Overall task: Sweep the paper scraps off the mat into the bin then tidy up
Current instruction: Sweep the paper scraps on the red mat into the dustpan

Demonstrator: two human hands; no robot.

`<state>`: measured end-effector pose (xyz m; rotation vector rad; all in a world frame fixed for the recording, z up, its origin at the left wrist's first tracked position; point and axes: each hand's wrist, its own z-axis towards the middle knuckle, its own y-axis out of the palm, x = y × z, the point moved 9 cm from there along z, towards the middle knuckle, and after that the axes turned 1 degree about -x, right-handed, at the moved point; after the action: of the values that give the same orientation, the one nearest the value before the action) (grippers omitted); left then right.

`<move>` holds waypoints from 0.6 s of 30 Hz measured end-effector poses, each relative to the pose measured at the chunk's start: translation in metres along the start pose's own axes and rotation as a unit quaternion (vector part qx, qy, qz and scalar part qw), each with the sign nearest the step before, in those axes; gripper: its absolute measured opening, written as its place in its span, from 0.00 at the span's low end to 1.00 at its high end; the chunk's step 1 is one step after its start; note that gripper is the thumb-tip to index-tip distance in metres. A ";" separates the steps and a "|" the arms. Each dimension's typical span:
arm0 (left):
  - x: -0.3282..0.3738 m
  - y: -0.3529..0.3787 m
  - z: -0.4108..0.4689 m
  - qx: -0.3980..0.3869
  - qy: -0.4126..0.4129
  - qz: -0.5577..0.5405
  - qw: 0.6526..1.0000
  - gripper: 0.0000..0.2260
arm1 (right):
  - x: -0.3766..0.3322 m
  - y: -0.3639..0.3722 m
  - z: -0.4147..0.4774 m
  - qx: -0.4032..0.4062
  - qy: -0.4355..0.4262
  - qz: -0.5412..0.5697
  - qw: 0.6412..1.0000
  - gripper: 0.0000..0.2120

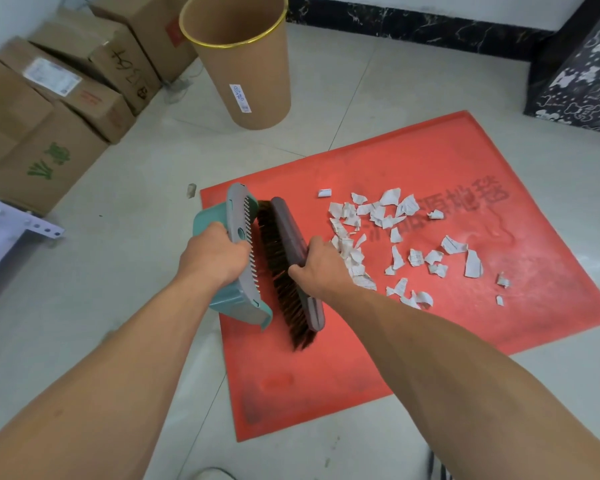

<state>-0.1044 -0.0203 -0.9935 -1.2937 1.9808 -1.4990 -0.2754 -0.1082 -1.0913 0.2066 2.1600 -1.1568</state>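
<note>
At the red mat's (pixel 430 341) near edge, left hand (pixel 219 254) grips the dustpan (pixel 236 303), right hand (pixel 317 268) grips the brush (pixel 284 258); scraps (pixel 388 244) unswept, so sweeping comes next, I'd say.

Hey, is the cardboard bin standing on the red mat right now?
No, the bin stands on the tiled floor beyond the far left corner of the mat, clear of its edge.

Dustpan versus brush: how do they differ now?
Left hand grips the teal plastic dustpan with grey toothed rim; right hand grips the grey-backed brown-bristled brush. The dustpan straddles the edge of the red mat; the brush is wholly over it. Both are left of the paper scraps.
</note>
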 end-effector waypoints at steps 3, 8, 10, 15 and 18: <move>-0.001 -0.003 0.005 -0.006 0.008 -0.003 1.000 0.07 | 0.019 0.001 0.006 0.008 0.091 0.021 0.996 0.21; 0.010 -0.021 0.016 0.027 0.037 0.016 0.999 0.12 | 0.060 -0.023 0.007 0.037 0.158 0.046 0.986 0.21; 0.016 -0.031 0.022 0.048 0.039 0.000 0.998 0.13 | 0.060 -0.032 0.008 0.051 0.123 0.041 0.990 0.17; 0.026 -0.022 0.027 0.047 0.050 0.026 0.997 0.13 | 0.038 -0.037 0.027 0.080 0.063 0.085 0.991 0.15; 0.024 -0.011 0.025 0.039 0.050 0.020 0.998 0.13 | 0.026 -0.034 0.048 0.109 0.085 0.154 0.978 0.15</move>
<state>-0.0942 -0.0550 -0.9878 -1.1624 1.9761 -1.6334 -0.2864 -0.1707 -1.1030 0.7347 2.0486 -1.2259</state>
